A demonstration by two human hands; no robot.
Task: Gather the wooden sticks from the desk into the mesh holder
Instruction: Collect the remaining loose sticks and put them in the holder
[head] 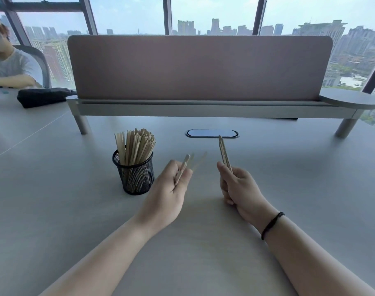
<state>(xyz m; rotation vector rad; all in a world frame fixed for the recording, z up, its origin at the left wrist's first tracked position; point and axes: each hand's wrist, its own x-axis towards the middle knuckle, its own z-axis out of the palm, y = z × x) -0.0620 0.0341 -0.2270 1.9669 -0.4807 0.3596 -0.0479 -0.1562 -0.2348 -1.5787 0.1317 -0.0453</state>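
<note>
A black mesh holder [137, 176] stands on the grey desk, left of centre, packed with several upright wooden sticks [135, 146]. Just right of it my left hand [169, 193] is closed on a few wooden sticks [187, 162] that point up and to the right; they look blurred. Further right my right hand [240, 189] grips a small bundle of wooden sticks [224, 151] held nearly upright, tips leaning slightly left. Both hands hover above the desk, apart from the holder. No loose stick shows on the desk surface.
A pink divider panel [199, 67] on a grey raised shelf [203, 108] spans the back of the desk. An oval cable port [212, 133] lies behind the hands. A black pouch [43, 96] and another seated person [9, 67] are at the far left.
</note>
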